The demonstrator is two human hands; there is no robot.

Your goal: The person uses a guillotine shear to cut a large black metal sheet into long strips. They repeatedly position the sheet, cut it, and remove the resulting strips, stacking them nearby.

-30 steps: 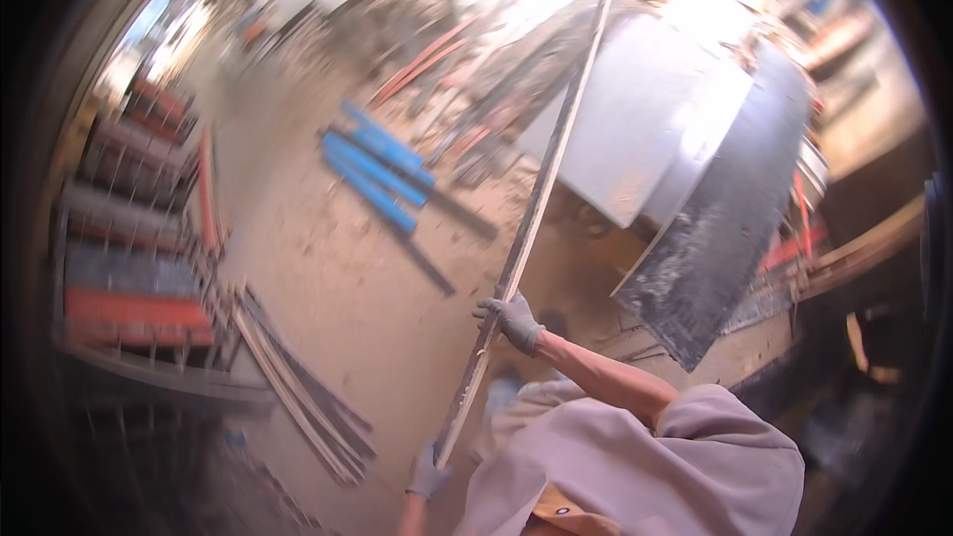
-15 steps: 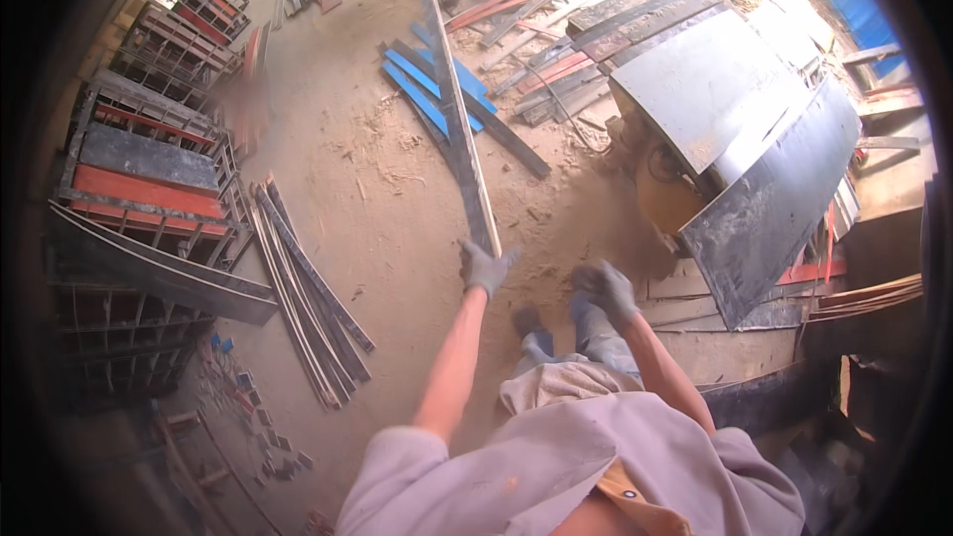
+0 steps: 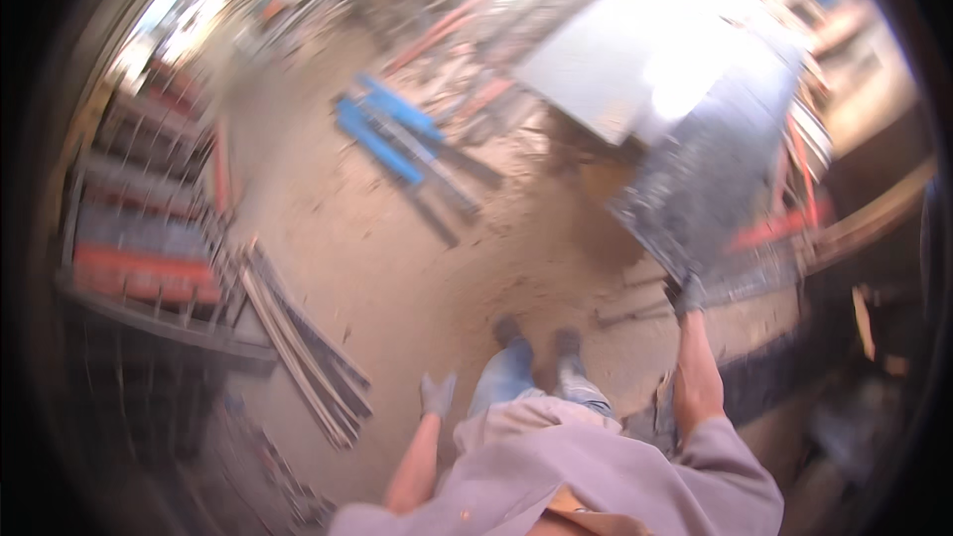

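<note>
The picture is blurred by motion. My left hand (image 3: 437,393), in a grey glove, hangs beside my left leg with its fingers apart and holds nothing. My right hand (image 3: 687,294), also gloved, reaches out to the right and grips the lower corner of a large dark metal sheet (image 3: 707,169) that leans tilted against a pale sheet (image 3: 596,69). A long grey metal bar (image 3: 429,161) lies on the sandy ground ahead, across the blue bars (image 3: 375,135). My feet (image 3: 536,337) stand on the sand between the two hands.
Red and grey metal frames (image 3: 134,238) are stacked on the left, with a bundle of thin grey strips (image 3: 303,347) lying beside them. Scrap metal and reddish bars (image 3: 447,30) litter the far ground. A dark bench edge (image 3: 874,218) runs along the right.
My left hand has let go of the long bar, which now lies on the blue bars. My right hand has moved out to the right onto the dark sheet's corner.
</note>
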